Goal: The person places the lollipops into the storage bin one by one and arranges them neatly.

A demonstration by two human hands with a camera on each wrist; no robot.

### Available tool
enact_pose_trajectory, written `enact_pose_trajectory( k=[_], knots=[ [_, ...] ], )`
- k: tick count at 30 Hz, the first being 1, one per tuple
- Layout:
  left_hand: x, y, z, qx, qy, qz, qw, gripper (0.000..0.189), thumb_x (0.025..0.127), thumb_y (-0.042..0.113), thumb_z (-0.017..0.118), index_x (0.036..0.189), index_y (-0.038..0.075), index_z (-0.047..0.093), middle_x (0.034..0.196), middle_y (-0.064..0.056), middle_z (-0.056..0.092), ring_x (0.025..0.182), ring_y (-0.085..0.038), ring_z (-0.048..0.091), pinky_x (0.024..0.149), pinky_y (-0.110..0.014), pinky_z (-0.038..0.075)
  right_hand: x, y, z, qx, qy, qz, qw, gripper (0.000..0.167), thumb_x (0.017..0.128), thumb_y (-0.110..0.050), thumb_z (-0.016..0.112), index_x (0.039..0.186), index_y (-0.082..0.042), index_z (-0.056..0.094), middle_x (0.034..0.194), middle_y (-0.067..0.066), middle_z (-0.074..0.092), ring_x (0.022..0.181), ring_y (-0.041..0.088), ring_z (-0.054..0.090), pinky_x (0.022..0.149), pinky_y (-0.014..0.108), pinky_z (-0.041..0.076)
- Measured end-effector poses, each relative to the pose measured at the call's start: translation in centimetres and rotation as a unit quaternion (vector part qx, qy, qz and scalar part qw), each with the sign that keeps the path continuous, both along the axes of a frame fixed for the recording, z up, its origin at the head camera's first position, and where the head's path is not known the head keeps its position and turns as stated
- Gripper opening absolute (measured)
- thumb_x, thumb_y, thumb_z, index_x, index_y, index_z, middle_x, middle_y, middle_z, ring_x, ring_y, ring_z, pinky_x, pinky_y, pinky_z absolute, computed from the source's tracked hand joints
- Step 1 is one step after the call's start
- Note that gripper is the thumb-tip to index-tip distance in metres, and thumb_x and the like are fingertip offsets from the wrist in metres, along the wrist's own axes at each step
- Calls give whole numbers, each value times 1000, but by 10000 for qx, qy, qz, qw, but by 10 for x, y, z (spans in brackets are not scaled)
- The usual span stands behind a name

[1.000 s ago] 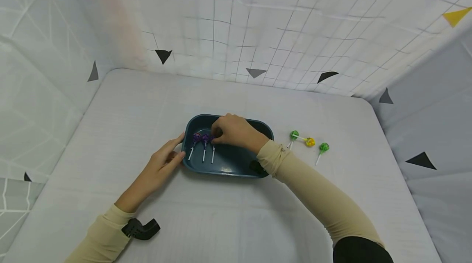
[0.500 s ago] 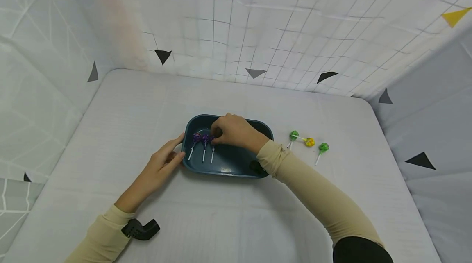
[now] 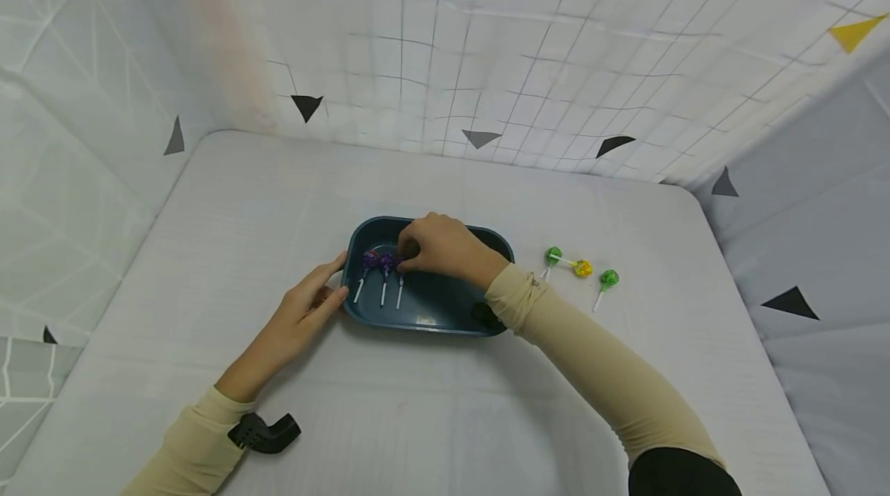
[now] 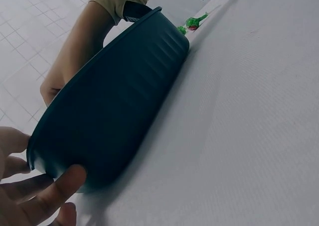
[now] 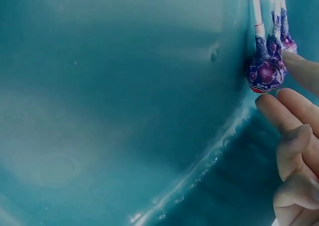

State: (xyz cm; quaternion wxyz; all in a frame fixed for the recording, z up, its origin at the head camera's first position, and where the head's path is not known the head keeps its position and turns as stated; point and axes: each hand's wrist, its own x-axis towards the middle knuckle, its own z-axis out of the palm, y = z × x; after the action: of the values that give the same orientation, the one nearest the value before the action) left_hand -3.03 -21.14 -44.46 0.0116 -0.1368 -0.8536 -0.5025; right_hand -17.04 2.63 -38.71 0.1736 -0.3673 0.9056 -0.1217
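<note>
Nearest you, at the lower left of the head view, a black wrist device point(image 3: 266, 433) sits on your sleeve above the pale counter point(image 3: 417, 411). Beyond it, of your two hands, the left hand point(image 3: 299, 317) rests loosely extended against the left end of the blue tray point(image 3: 424, 327), steadying it, by the look of it. In the tray, centre of frame, your right hand point(image 3: 445, 250) pinches the head of the rightmost purple lollipop point(image 5: 267, 75). It lines up beside the middle purple lollipop point(image 3: 386, 264) and left purple lollipop point(image 3: 370, 260) (sticks all toward you), so the step seems to be placing it. The next move would call for a gentle release, without nudging its neighbours. Right of centre, one yellow lollipop point(image 3: 582, 269) and two green lollipops point(image 3: 609, 278) lie on the counter.
</note>
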Motion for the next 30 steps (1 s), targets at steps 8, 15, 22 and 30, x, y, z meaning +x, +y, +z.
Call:
enact_pose_trajectory(
  k=[8, 15, 22, 30],
  knots=[
    [1, 0, 0, -33, 18, 2, 10000, 56, 107, 11, 55, 160, 5, 37, 132, -17, 63, 88, -15, 66, 83, -17, 49, 3, 5, 6, -73, 103, -1, 9999, 27, 89, -40, 82, 107, -20, 80, 104, -5, 79, 97, 11, 72, 82, 34, 59],
    [1, 0, 1, -31, -7, 7, 10000, 57, 108, 12, 55, 161, 6, 36, 136, -18, 62, 90, -12, 67, 85, -17, 49, 5, 17, 17, -125, 201, -151, 9996, 30, 89, -41, 82, 109, -19, 80, 107, -4, 79, 101, 14, 72, 84, 36, 59],
    [1, 0, 1, -12, -25, -19, 10000, 57, 107, 11, 55, 161, 6, 36, 140, -18, 60, 91, -6, 65, 86, -18, 50, 4, 32, 27, -290, 246, -254, 9990, 28, 90, -37, 81, 109, -17, 80, 107, -5, 79, 103, 13, 73, 89, 37, 58],
    [1, 0, 0, -82, -38, -6, 10000, 57, 108, 12, 55, 161, 7, 35, 139, -17, 61, 92, -6, 65, 86, -17, 50, 6, 52, 31, -346, 377, -351, 9981, 31, 90, -39, 81, 111, -15, 80, 106, -5, 79, 101, 13, 73, 93, 39, 57]
  ],
)
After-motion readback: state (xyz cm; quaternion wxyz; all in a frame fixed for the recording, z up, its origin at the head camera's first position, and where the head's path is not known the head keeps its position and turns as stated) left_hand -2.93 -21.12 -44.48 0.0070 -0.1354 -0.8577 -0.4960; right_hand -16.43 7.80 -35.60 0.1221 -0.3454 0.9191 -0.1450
